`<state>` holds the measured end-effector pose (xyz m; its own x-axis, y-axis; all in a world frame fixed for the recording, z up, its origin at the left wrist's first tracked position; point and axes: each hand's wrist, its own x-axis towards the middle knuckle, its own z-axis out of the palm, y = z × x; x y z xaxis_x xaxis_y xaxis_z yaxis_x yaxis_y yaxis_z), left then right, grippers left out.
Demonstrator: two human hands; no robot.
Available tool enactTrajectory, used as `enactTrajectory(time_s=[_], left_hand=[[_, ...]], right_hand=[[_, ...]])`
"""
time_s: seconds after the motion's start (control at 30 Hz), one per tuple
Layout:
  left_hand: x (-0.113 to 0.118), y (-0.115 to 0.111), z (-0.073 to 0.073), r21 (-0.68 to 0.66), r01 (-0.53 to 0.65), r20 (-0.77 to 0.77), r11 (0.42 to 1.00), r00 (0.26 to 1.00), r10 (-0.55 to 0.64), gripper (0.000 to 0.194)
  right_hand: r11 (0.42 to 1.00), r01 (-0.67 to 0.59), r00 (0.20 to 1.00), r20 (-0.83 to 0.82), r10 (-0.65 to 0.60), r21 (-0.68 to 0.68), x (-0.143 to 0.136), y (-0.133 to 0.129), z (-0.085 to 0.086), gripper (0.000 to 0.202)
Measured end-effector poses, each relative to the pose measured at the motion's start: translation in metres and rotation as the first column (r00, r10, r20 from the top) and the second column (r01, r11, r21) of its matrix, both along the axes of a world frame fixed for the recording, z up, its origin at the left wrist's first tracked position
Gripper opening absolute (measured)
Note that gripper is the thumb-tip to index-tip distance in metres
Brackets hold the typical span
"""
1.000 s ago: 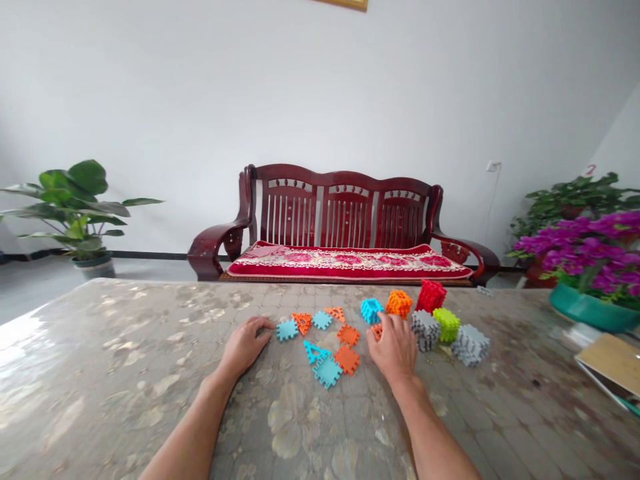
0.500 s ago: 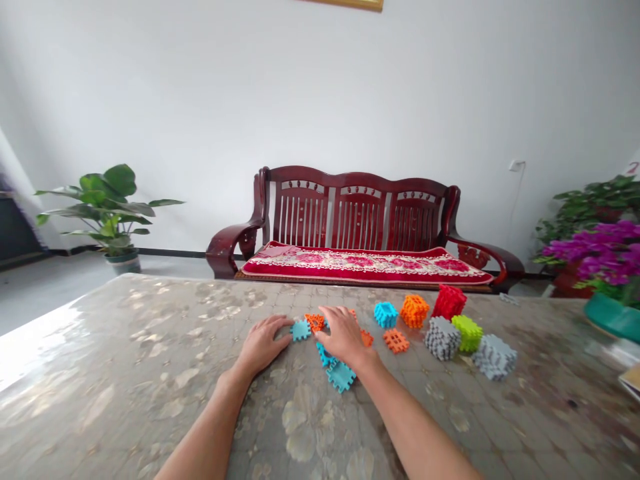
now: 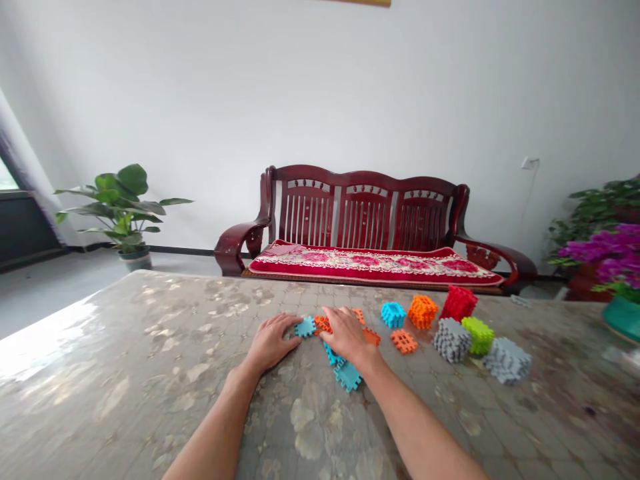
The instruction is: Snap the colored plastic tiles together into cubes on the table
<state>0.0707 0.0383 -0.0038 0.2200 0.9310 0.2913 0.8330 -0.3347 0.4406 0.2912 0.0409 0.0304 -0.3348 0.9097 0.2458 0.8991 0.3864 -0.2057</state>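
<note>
- My left hand [image 3: 270,341] lies flat and loose on the bench [image 3: 125,360], grasping nothing, its fingertips touching a blue flat tile [image 3: 305,327].
- My right hand [image 3: 346,335] rests palm down over the loose tiles, fingers spread and not closed on any; it covers part of an orange tile [image 3: 323,324] and a blue tile [image 3: 332,354]. Another blue tile [image 3: 347,375] lies just beside my wrist.
- An orange waffle tile [image 3: 403,341] sits apart to the right, near the built cubes: blue cube [image 3: 393,314], orange cube [image 3: 423,311], red cube [image 3: 458,303], grey cube [image 3: 451,340], green cube [image 3: 477,335], pale grey cube [image 3: 507,360].
- Risk, as I judge it: the bench cover looks glossy, so tiles could skid under my palm; a sweep of my right forearm could scatter them.
- I can read no brand, label or writing anywhere.
</note>
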Motion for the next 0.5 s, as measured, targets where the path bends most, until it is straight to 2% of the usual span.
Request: enactTrajectory(time_s=[0.13,0.3,0.5], left_hand=[[0.0,0.0,0.003,-0.008,0.026,0.024,1.0,0.999,-0.026,0.038],[0.001,-0.002,0.008,-0.023,0.035,0.011,0.999,0.999,-0.035,0.035],[0.0,0.0,0.006,-0.02,0.042,0.028,0.999,0.999,-0.042,0.034]], right_hand=[[0.999,0.009,0.991,-0.131,-0.014,-0.038,0.02,-0.012,0.005,0.059],[0.994,-0.03,0.95,-0.313,-0.006,-0.109,0.047,-0.026,0.007,0.047],[0.986,0.132,0.855,-0.492,-0.163,-0.098,0.062,-0.027,-0.009,0.042]])
